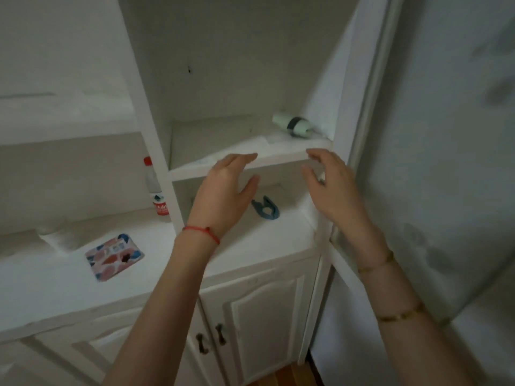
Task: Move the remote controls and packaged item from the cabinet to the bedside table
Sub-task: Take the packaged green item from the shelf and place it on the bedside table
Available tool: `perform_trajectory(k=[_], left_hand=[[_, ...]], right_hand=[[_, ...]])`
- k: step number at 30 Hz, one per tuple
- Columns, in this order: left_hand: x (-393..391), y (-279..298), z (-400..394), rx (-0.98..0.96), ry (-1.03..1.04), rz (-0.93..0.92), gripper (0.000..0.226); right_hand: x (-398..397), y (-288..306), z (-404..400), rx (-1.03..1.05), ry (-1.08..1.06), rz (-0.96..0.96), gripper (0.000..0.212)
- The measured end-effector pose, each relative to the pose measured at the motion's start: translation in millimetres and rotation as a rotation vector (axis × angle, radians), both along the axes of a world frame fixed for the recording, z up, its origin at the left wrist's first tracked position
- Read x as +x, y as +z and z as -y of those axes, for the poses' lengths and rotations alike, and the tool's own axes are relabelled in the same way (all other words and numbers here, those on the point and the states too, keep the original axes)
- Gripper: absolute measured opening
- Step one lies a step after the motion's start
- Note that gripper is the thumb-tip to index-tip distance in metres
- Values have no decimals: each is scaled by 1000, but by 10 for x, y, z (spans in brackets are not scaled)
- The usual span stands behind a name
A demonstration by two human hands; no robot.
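A flat packaged item (114,256) with a red, blue and white pattern lies on the white cabinet's counter (250,246) at the left. My left hand (225,196) is raised in front of the cabinet's middle shelf (278,156), fingers apart and holding nothing. My right hand (331,188) is raised beside it at the shelf's right end, also with spread fingers and nothing in it. No remote control can be made out in this blurred view.
A clear bottle with a red cap (156,190) stands at the back of the counter. A blue clip-like object (266,208) lies in the lower compartment. A pale green cylinder (292,125) lies on the shelf's back right. Two closed doors with dark handles (211,338) sit below.
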State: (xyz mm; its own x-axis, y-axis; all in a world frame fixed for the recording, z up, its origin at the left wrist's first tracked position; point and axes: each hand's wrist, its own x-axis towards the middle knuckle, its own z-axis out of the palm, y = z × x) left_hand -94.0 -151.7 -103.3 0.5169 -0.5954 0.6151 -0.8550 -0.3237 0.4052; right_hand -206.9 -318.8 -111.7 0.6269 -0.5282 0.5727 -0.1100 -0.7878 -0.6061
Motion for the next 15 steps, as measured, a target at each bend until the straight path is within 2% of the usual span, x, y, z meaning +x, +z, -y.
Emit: perform_trajectory(k=[4,8,15], left_hand=[[459,355,526,-13,46,-46,35],[746,477,1052,50,84,-174,35],[905,406,1461,112,151,-290,39]], right_hand=[[411,396,339,-99,-96,-31,36],[770,524,633,-214,-245,-222,36],[1078,470,866,-104,-261,-362,30]])
